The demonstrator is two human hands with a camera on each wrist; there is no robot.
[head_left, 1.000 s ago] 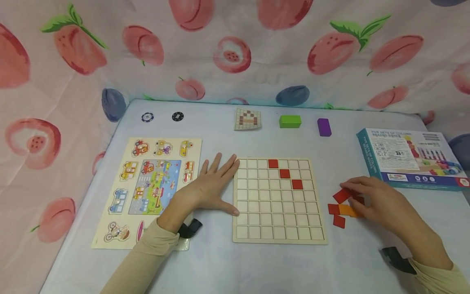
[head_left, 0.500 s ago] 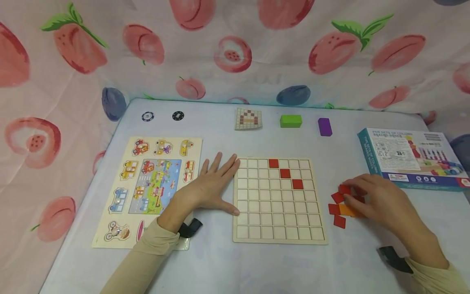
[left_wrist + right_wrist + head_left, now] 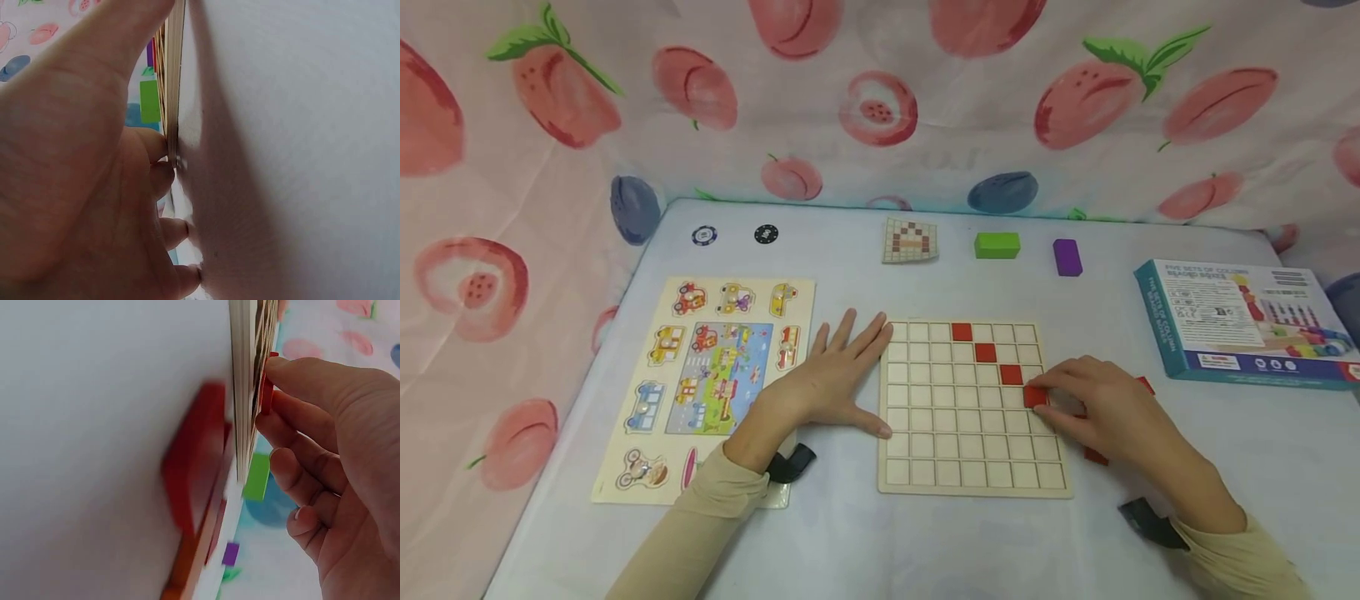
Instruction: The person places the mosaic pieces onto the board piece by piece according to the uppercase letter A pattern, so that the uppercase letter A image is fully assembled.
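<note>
A wooden grid board (image 3: 973, 487) lies on the white table, with three red square tiles (image 3: 986, 352) set diagonally in its upper right cells. My left hand (image 3: 831, 387) rests spread at the board's left edge, its thumb and index fingertips against the rim. At the right edge, my right hand (image 3: 1101, 408) pinches a red square tile (image 3: 1035, 396) between thumb and fingers, close over the cell diagonally below the lowest red tile. In the right wrist view the pinched tile (image 3: 267, 394) stands at the board's surface. Loose tiles (image 3: 197, 456) beside the board are mostly hidden under this hand in the head view.
A vehicle peg puzzle (image 3: 625, 400) lies left of the board, partly under the left forearm. Behind the board are a small pattern card (image 3: 910, 242), a green block (image 3: 997, 246), a purple block (image 3: 1067, 257) and two round chips (image 3: 766, 234). A boxed toy set (image 3: 1247, 325) sits at right.
My right hand has picked a red tile from the loose pile and carried it left to the board's right side. The left hand has stayed at the left edge.
</note>
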